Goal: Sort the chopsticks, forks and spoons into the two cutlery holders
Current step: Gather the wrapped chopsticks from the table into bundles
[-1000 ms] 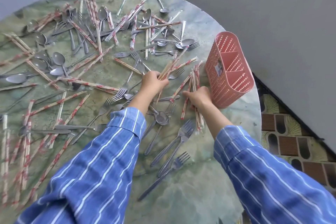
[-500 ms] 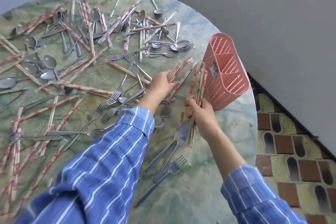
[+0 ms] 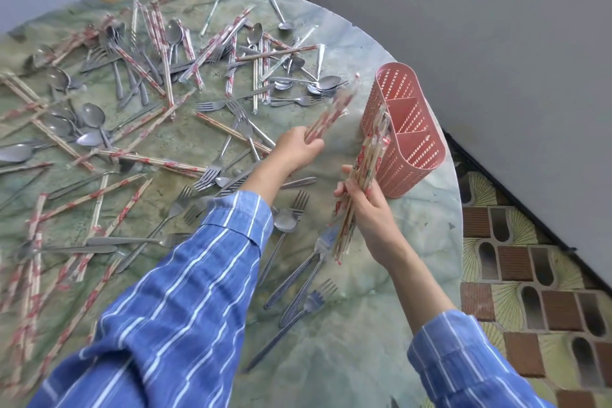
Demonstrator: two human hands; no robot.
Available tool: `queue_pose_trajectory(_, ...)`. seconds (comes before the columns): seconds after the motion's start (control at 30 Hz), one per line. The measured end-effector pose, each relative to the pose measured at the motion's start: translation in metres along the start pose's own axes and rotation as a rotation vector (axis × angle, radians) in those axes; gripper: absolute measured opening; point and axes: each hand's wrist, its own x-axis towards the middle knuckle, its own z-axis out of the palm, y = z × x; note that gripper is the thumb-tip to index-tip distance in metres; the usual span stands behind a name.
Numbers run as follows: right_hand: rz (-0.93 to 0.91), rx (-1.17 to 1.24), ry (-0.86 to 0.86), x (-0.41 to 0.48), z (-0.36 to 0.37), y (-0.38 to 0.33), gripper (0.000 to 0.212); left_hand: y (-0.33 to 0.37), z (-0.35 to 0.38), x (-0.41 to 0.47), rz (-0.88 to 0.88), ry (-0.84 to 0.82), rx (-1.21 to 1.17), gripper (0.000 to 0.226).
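A pink perforated cutlery holder [image 3: 417,156] with three empty compartments stands near the table's right edge. My right hand [image 3: 367,205] grips a bundle of wrapped chopsticks [image 3: 366,159], held upright and leaning against the holder's left wall. My left hand [image 3: 296,147] holds a smaller bunch of wrapped chopsticks [image 3: 331,113] lifted off the table, pointing up and right toward the holder. Several forks [image 3: 301,278] and a spoon [image 3: 284,220] lie below my hands. Only one holder is in view.
The round green marbled table [image 3: 381,325] is strewn with many wrapped chopsticks [image 3: 155,159], spoons [image 3: 92,114] and forks [image 3: 212,104] across its left and far parts. A grey wall runs close on the right. Patterned floor tiles [image 3: 530,275] show beyond the table edge.
Both hands have lifted their chopstick bunches off the table. The right hand's bundle has swung upright and moved against the holder. The left hand has raised its bunch toward the holder.
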Motion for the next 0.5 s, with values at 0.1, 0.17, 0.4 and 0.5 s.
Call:
queue_pose_trajectory(0.1,-0.033,-0.043,0.036,0.002,0.003,-0.004,0.015,-0.001,-0.014,-0.005,0.001,-0.042,-0.293,0.013)
queue_pose_trajectory(0.17,-0.002,0.034,0.066,0.004,0.008,-0.008,0.015,0.0,-0.024,-0.016,0.006,-0.106,-0.52,0.008)
queue_pose_trajectory(0.4,0.155,0.207,0.056,0.013,0.023,-0.037,0.027,-0.011,-0.03,-0.076,-0.014,-0.197,-0.801,0.025)
queue_pose_trajectory(0.5,0.221,0.203,0.013,0.01,0.033,-0.04,0.047,-0.017,-0.022,-0.097,0.082,-0.121,-0.671,0.021)
